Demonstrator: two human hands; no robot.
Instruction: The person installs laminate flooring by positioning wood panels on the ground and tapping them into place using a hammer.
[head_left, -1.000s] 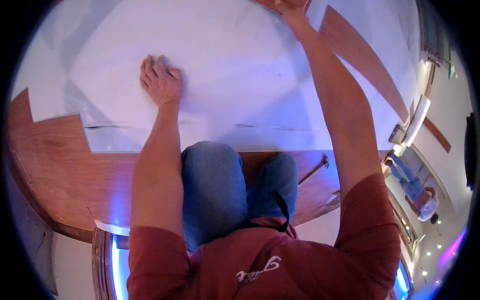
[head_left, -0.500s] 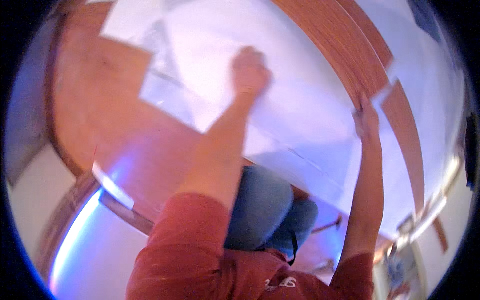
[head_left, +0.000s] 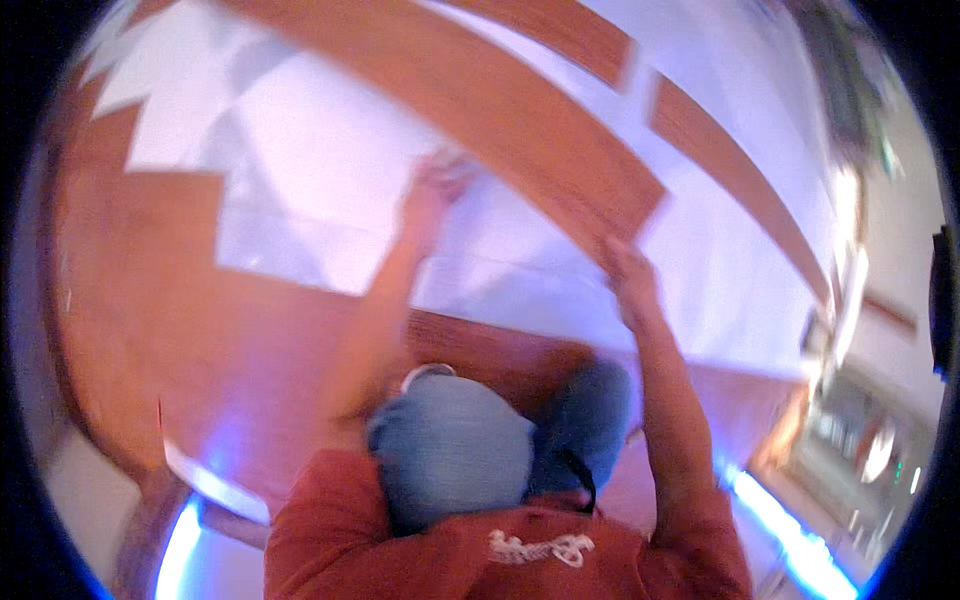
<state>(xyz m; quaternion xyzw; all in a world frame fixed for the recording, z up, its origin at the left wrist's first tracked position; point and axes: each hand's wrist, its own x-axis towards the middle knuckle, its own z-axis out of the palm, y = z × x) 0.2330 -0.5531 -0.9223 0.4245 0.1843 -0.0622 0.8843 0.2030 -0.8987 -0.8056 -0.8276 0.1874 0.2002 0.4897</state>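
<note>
A long wood-look plank (head_left: pixel 490 120) slants from the upper left to the middle right, above white sheeting (head_left: pixel 300 150). My right hand (head_left: pixel 628 272) has its fingers closed on the near edge at the plank's right end. My left hand (head_left: pixel 435 185) reaches to the plank's lower edge near the middle; motion blur hides whether its fingers grip or only touch it. I am kneeling in jeans where the sheeting meets wood-look flooring (head_left: pixel 140 300).
The laid flooring has a stepped edge along the left of the sheeting. Two more planks (head_left: pixel 570 35) (head_left: pixel 730 165) lie beyond the held one toward the upper right. Bright strip lights (head_left: pixel 790 530) show at the lower rim, and a pale wall is at the right.
My right hand has drawn the plank from the upper right across the middle toward me. My left hand has left its flat spot on the sheeting for the plank's edge. The view has swung.
</note>
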